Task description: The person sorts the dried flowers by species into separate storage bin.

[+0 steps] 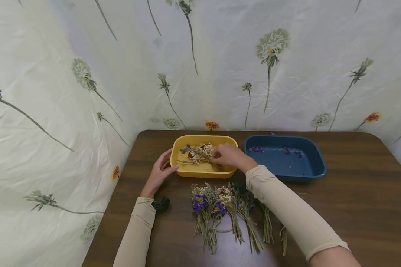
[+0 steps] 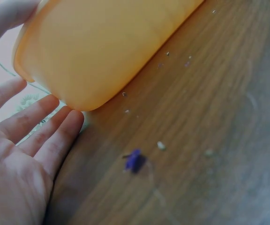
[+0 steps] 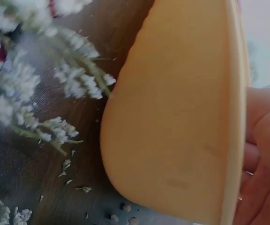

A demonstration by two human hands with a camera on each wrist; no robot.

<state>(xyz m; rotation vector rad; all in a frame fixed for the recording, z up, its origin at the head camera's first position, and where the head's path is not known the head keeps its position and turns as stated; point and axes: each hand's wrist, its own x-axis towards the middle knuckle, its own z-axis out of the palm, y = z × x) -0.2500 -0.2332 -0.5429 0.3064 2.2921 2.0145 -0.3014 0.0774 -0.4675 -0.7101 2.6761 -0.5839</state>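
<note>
A yellow plastic bin [image 1: 207,174] stands near the back of the table, with small dried-flower bunches [image 1: 200,152] lying in it. My right hand [image 1: 228,155] reaches over its right rim and pinches a bunch by the stems; the fingertips are partly hidden. In the right wrist view, the bin's wall covers what the fingers hold. My left hand [image 1: 161,170] steadies the bin's left end. Its fingers are straight and spread along the outer wall, with the thumb at the rim [image 2: 3,21].
Several tied dried-flower bunches [image 1: 235,204] lie in a row in front of the bin. At right stands a blue bin [image 1: 317,167] with purple flower bits inside. A purple petal [image 2: 135,161] and crumbs dot the wooden table. A flower-print sheet [image 1: 217,92] hangs behind.
</note>
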